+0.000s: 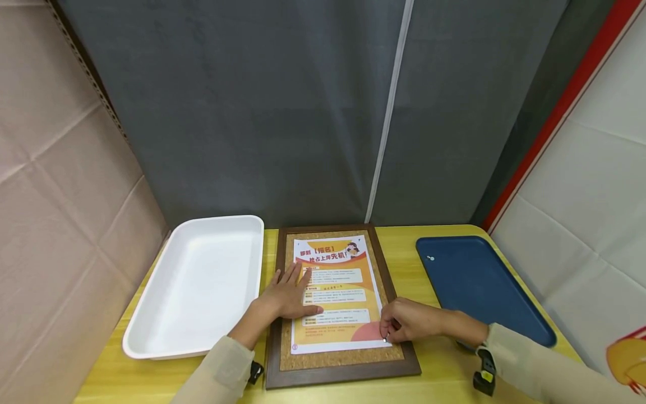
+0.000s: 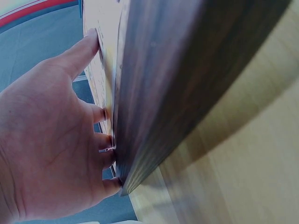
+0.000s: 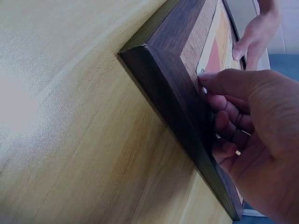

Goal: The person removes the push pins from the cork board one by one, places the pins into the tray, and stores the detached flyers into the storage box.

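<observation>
A printed paper poster [image 1: 323, 332] lies on a cork board [image 1: 343, 362] with a dark brown wooden frame [image 1: 343, 379]. My left hand [image 1: 290, 294] rests on the poster's left side, fingers spread and straight. In the left wrist view, its fingertips [image 2: 112, 184] reach over the frame's edge. At the poster's lower right corner, my right hand [image 1: 404, 320] pinches a small silvery push pin [image 1: 385, 339] between thumb and finger, the other fingers curled. The right wrist view shows the thumb tip [image 3: 205, 77] right at that corner. Small dark marks show at both top corners.
On the left stands a large white tray [image 1: 199, 292]. A dark blue tray [image 1: 484, 280] is at the right, with a few small pins [image 1: 430, 258] near its back left corner. The table [image 1: 404, 264] is yellow wood, with a grey curtain [image 1: 252, 112] behind it.
</observation>
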Demonstrator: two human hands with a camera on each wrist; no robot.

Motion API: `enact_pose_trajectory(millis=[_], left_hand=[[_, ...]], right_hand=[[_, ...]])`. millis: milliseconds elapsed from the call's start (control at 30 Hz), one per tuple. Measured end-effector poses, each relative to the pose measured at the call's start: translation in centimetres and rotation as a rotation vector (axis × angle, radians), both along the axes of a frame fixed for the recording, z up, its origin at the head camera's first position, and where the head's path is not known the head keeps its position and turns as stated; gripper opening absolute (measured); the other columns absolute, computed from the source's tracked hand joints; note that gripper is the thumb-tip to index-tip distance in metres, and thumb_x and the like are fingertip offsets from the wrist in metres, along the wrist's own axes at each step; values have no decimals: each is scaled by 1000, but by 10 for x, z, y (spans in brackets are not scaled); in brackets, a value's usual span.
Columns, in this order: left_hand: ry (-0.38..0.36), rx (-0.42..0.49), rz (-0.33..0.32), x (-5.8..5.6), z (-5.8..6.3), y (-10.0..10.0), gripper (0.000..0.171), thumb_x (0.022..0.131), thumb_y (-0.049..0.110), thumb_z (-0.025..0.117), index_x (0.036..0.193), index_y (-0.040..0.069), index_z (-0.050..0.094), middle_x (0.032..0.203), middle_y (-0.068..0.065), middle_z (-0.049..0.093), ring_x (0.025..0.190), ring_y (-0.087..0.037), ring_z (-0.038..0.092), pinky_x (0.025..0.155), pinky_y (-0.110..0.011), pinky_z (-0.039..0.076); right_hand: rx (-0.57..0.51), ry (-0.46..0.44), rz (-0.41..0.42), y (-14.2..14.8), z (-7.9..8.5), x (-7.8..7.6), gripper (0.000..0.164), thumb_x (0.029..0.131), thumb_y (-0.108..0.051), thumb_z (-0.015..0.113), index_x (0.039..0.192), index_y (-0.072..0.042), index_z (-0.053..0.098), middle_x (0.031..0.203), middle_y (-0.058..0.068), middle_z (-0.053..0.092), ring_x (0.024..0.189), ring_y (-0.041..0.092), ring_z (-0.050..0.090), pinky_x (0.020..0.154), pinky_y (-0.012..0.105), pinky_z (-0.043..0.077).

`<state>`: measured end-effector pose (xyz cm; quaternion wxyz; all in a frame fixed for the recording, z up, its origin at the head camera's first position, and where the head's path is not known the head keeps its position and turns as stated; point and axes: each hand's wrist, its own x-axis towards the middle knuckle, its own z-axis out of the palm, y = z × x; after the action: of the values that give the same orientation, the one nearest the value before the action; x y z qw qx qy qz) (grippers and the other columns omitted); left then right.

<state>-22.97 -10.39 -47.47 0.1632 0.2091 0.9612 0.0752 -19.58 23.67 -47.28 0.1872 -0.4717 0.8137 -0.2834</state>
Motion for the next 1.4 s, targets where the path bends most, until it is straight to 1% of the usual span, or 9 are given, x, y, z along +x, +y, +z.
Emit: enact_pose_trajectory(millis=[67, 100, 233, 300, 433, 633, 867, 1133, 1400], left_hand=[[-4, 3, -1, 0, 1, 0, 107, 96, 74, 58, 171, 10, 18, 177, -20, 3, 164, -37, 4, 130, -61, 7], [-1, 21, -4, -2, -4, -1, 109, 95, 76, 56, 171, 10, 16, 177, -21, 3, 164, -37, 3, 129, -62, 5], [-14, 39, -2, -3, -3, -3, 110, 94, 78, 56, 171, 9, 16, 177, -20, 1, 164, -37, 1, 130, -62, 3], [-3, 49, -8, -5, -8, -4, 114, 93, 82, 54, 171, 9, 16, 177, -21, 1, 164, -38, 1, 129, -63, 3], [1, 30, -9, -6, -10, -3, 114, 92, 82, 54, 171, 9, 17, 177, -21, 2, 164, -38, 2, 129, -63, 4], [-1, -9, -5, -3, 0, -1, 107, 95, 75, 58, 171, 10, 18, 177, -20, 5, 164, -37, 5, 130, -62, 8], [-4, -20, -4, -3, -2, 0, 107, 96, 75, 56, 171, 11, 17, 177, -19, 3, 165, -36, 5, 130, -61, 8], [-1, -15, -9, -2, 0, -1, 107, 95, 75, 57, 171, 10, 17, 177, -20, 4, 164, -37, 5, 129, -62, 8], [-3, -12, -11, -2, 0, -1, 107, 96, 76, 56, 171, 11, 17, 177, -20, 4, 164, -36, 5, 130, -61, 8]], right_hand=[[-2, -4, 1, 0, 0, 0, 10, 88, 0, 79, 89, -9, 78, 77, -9, 64, 69, -11, 51, 56, 13, 48], [-3, -6, 2, 0, -1, 0, 9, 88, 0, 79, 89, -9, 78, 77, -9, 64, 69, -11, 51, 56, 13, 48], [-2, -5, 5, -1, -1, -1, 10, 88, 0, 79, 89, -10, 77, 76, -9, 64, 68, -11, 51, 57, 13, 48], [5, -12, 6, -1, 0, -2, 10, 88, -1, 80, 89, -10, 76, 76, -10, 63, 68, -11, 50, 57, 13, 47], [24, -41, 8, -1, 2, -3, 10, 89, -1, 79, 90, -10, 75, 76, -11, 63, 67, -11, 50, 56, 13, 47], [54, -58, 28, -3, 4, -6, 8, 89, -1, 77, 89, -8, 75, 73, -12, 61, 66, -11, 48, 56, 12, 45], [88, -61, 64, -5, 8, -9, 10, 90, -1, 79, 88, -9, 74, 71, -10, 63, 65, -12, 47, 56, 12, 45], [103, -101, 55, -4, 8, -10, 9, 91, -2, 79, 88, -9, 74, 72, -11, 62, 64, -11, 48, 57, 13, 45], [101, -104, 60, -5, 5, -10, 9, 92, -2, 77, 88, -9, 74, 72, -14, 60, 65, -12, 48, 57, 12, 45]])
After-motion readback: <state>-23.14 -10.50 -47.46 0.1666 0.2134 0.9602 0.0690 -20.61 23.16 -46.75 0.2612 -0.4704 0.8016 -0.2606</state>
